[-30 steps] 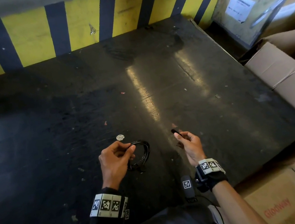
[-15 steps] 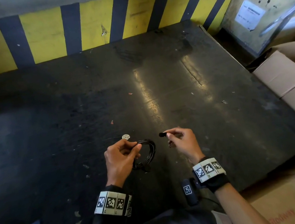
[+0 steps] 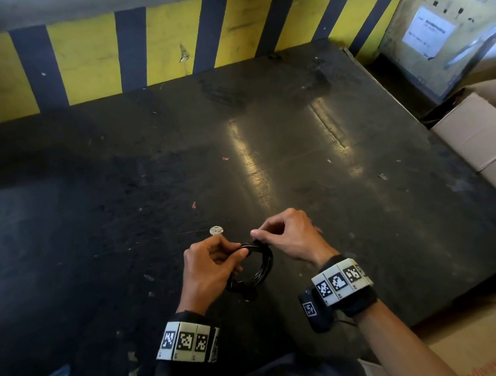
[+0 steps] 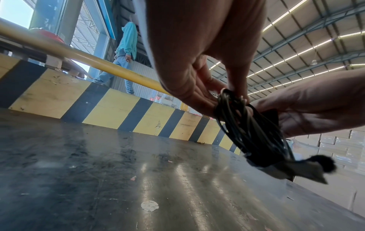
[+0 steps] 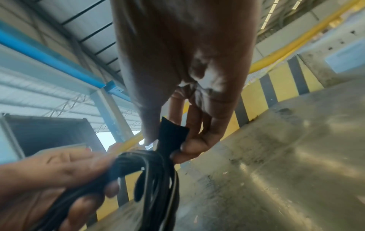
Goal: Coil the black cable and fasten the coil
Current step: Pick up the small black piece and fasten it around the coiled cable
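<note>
The black cable (image 3: pixel 259 267) is wound into a small coil, held just above the dark floor. My left hand (image 3: pixel 213 266) grips the coil's left side between thumb and fingers; in the left wrist view the coil (image 4: pixel 247 128) hangs from those fingers, with another black strap (image 4: pixel 262 161) round its lower end. My right hand (image 3: pixel 285 235) meets the coil's top and pinches a black strap. The right wrist view shows that strap (image 5: pixel 171 134) standing up between thumb and fingers, right against the coil (image 5: pixel 158 171).
A small white round sticker (image 3: pixel 216 230) lies on the floor just beyond my hands. A yellow and black striped kerb (image 3: pixel 157 47) runs along the far side. Cardboard boxes (image 3: pixel 488 138) stand to the right. A person in a blue top (image 4: pixel 126 51) walks beyond the kerb.
My right hand has carried the black strap leftward from well apart to the top of the coil. The left hand has kept hold of the coil, barely moving.
</note>
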Tool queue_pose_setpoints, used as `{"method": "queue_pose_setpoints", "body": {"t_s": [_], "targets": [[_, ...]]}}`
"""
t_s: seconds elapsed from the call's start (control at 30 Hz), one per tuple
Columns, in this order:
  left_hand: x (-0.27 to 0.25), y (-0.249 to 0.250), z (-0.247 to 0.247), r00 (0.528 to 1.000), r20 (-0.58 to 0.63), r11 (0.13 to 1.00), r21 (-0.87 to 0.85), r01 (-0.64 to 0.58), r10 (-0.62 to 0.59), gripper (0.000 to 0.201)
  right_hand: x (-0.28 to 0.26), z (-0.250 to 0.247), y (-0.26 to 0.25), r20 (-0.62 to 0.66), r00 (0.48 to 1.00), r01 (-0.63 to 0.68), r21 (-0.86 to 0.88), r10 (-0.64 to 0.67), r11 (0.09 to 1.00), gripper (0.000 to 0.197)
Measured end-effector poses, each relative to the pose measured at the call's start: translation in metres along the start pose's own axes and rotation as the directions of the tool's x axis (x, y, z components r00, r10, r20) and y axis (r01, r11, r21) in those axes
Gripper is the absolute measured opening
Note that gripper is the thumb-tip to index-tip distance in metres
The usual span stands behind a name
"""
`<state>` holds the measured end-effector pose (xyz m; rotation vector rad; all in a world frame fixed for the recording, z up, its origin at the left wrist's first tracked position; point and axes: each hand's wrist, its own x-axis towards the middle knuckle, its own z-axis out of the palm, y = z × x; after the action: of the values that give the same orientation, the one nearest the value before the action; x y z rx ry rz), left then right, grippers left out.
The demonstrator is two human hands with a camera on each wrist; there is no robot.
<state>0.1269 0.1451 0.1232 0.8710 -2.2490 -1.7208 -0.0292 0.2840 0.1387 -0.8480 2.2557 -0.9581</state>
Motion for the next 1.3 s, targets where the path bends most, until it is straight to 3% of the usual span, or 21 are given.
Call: {"method": "queue_pose_setpoints", "body": {"t_s": [0.17,0.23,0.33,0.5,0.63,0.8,1.1,1.2,1.3], "targets": [[-0.001,-0.002,-0.002,1.000,0.004,0.999,-0.036,0.001,-0.001,0.011,-0.005,-0.009,0.004,0.197,0.980,-0.017,0.133,-0.010,0.991,0.024],[-0.002,-0.003,-0.003,1.000,0.001,0.996,-0.089,0.015,-0.015,0.011,-0.007,-0.013,0.008,0.243,0.969,0.007,0.162,-0.046,0.987,0.035],[-0.002,-0.004,-0.004,0.998,0.003,0.982,-0.176,0.060,-0.061,0.011,-0.008,-0.017,0.011,0.253,0.960,0.070,0.189,-0.117,0.979,0.045],[-0.001,-0.005,-0.002,0.995,0.016,0.975,-0.203,0.095,-0.094,0.010,-0.009,-0.018,0.009,0.333,0.925,0.190,0.018,-0.185,0.982,0.056],[-0.001,-0.004,-0.001,0.993,0.028,0.965,-0.237,0.114,-0.111,0.009,-0.009,-0.017,0.007,0.260,0.938,0.242,-0.013,-0.231,0.970,0.038],[-0.001,-0.004,0.001,0.994,0.081,0.976,-0.195,0.092,-0.077,0.011,-0.009,-0.013,0.002,0.172,0.964,0.216,-0.055,-0.204,0.975,0.024],[-0.001,-0.001,0.006,0.992,0.126,0.977,-0.210,0.037,-0.011,0.007,-0.005,-0.001,0.015,0.233,0.964,0.098,0.144,-0.130,0.985,0.038],[-0.002,-0.002,0.005,0.992,0.120,0.972,-0.227,0.055,-0.028,0.014,-0.009,-0.006,0.013,0.277,0.955,0.017,0.303,-0.104,0.953,0.032],[-0.003,0.000,0.004,0.991,0.127,0.966,-0.248,0.075,-0.044,0.019,-0.017,-0.010,0.012,0.336,0.931,0.033,0.316,-0.145,0.948,0.034]]}}
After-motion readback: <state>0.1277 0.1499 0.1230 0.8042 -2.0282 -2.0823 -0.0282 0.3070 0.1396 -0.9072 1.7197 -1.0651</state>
